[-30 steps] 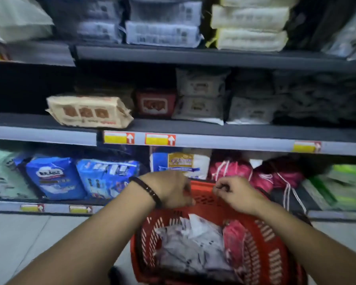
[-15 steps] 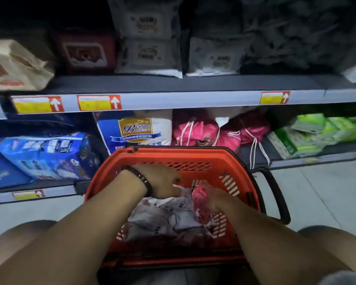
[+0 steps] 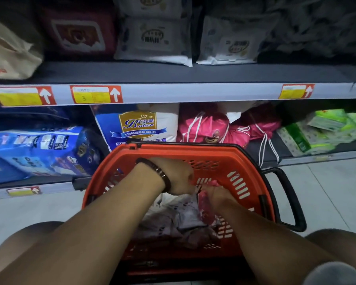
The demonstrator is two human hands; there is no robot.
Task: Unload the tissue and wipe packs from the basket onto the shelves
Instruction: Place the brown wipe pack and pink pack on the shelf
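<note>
Both hands down in red basket [image 3: 193, 150]. Right hand [image 3: 216, 194] fingers clamped on pink pack [image 3: 205, 211]. Left hand [image 3: 174, 175] above grey packs [image 3: 181, 221], fingers hidden, can't tell.

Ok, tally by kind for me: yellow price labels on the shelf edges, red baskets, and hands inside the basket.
Yellow price labels: 4
Red basket: 1
Hands in the basket: 2, left hand and right hand, the right gripping a pink pack
Total: 7

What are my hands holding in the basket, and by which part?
The right hand grips the pink pack near its upper end; the left hand hides its fingers: cannot tell.
</note>
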